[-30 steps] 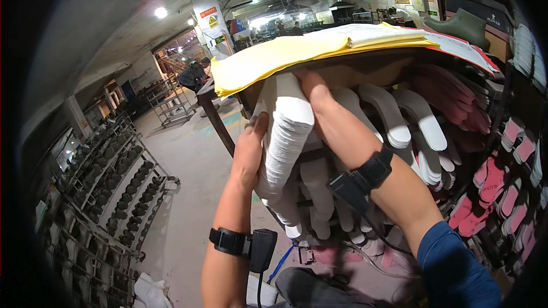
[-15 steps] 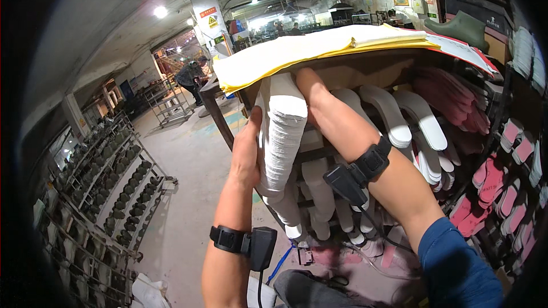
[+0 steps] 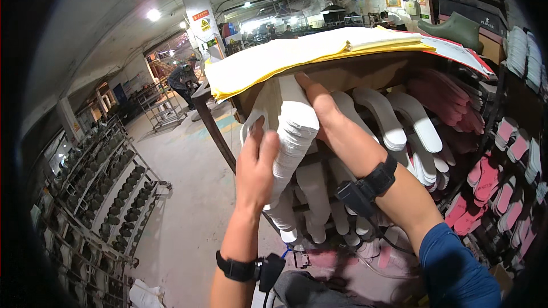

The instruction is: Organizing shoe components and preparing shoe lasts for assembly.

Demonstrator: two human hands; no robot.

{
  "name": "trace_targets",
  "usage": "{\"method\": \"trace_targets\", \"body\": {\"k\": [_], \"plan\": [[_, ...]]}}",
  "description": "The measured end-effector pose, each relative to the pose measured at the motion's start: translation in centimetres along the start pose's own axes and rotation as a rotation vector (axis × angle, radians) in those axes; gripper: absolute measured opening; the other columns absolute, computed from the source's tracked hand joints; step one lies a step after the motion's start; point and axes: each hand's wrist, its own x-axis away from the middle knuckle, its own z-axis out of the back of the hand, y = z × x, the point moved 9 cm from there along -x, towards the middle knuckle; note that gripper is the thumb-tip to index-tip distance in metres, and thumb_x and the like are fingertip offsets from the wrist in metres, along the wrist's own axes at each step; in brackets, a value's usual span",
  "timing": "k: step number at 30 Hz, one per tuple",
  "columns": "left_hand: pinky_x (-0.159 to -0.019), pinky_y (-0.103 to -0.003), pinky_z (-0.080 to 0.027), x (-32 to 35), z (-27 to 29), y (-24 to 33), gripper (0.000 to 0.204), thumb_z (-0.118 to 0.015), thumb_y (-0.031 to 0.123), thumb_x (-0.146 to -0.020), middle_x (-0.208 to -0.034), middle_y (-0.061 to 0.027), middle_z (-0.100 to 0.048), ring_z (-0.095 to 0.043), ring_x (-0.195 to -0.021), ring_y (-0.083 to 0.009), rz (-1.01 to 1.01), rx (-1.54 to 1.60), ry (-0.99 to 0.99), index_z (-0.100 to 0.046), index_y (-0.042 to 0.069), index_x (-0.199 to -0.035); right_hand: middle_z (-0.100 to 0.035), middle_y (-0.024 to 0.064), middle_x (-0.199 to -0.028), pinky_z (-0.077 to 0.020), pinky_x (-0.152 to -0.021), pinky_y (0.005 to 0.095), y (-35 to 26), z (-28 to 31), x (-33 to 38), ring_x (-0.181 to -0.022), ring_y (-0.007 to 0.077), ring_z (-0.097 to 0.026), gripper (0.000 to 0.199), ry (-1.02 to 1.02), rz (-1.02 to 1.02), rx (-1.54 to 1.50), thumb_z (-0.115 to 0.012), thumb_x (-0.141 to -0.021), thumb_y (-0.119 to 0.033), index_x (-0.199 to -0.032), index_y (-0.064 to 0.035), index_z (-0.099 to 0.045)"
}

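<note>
A thick stack of white insole-shaped pieces hangs over the rack's front, its rounded ends facing me and leaning right. My left hand rests against the stack's left side, thumb and forefinger stretched upward and apart, slightly blurred; its other fingers are hidden. Just beyond that hand, a loose white insole stands apart from the stack. From the right my right hand reaches in along the stack, under the yellow-edged white sheets; its fingers are hidden. Each forearm wears a black strap with a box.
More white insoles and pink ones fill the dark rack on my right. A green boot lies on top. At left stands a shoe rack. A person bends beside a metal cart farther off.
The stack has shifted right and tilted, exposing the loose insole at its left. My left hand has moved right with it, thumb now in sight. My right hand stays beside the stack.
</note>
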Motion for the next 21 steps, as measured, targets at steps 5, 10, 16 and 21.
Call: {"method": "trace_targets", "body": {"k": [5,10,16,21], "plan": [[-0.091,-0.039,-0.044,2.5,-2.3,8.7,0.078,-0.077,0.025,-0.072,-0.123,-0.0223,-0.052,-0.054,-0.111,-0.0378,-0.485,-0.251,0.064,-0.037,-0.001,-0.134,-0.064,0.0111,-0.099,-0.049,-0.075,0.0332,-0.6,-1.0,0.2,-0.087,0.0203,-0.061,0.043,0.079,0.0,0.188,-0.041,-0.095,-0.037,-0.115,-0.0019,-0.055],[-0.078,-0.039,-0.049,1.3,-1.7,7.4,0.069,-0.079,0.018,-0.066,-0.106,-0.0173,-0.06,-0.061,-0.095,-0.0346,-0.386,-0.484,0.331,-0.045,0.004,-0.124,-0.064,0.0091,-0.097,-0.0491,-0.074,0.0328,-1.3,-0.9,0.2,-0.083,0.0184,-0.061,0.043,0.085,0.036,0.238,-0.045,-0.094,-0.036,-0.114,-0.0008,-0.057],[-0.071,-0.04,-0.05,1.3,-0.8,7.2,0.054,-0.075,0.019,-0.07,-0.095,-0.0157,-0.064,-0.063,-0.085,-0.0351,-0.388,-0.508,0.385,-0.051,0.005,-0.116,-0.064,0.0123,-0.094,-0.0481,-0.069,0.0299,-2.6,-1.3,1.9,-0.083,0.0158,-0.06,0.052,0.102,-0.011,0.635,-0.056,-0.088,-0.04,-0.109,0.0071,-0.059],[-0.069,-0.042,-0.05,1.2,-1.0,6.9,0.052,-0.074,0.021,-0.07,-0.096,-0.0162,-0.063,-0.062,-0.085,-0.0374,-0.342,-0.538,0.36,-0.051,0.006,-0.113,-0.063,0.0186,-0.095,-0.0488,-0.072,0.0306,-3.8,-5.0,4.9,-0.088,0.0186,-0.06,0.068,-0.095,0.117,0.951,-0.069,-0.078,-0.045,-0.107,0.015,-0.056]]}}
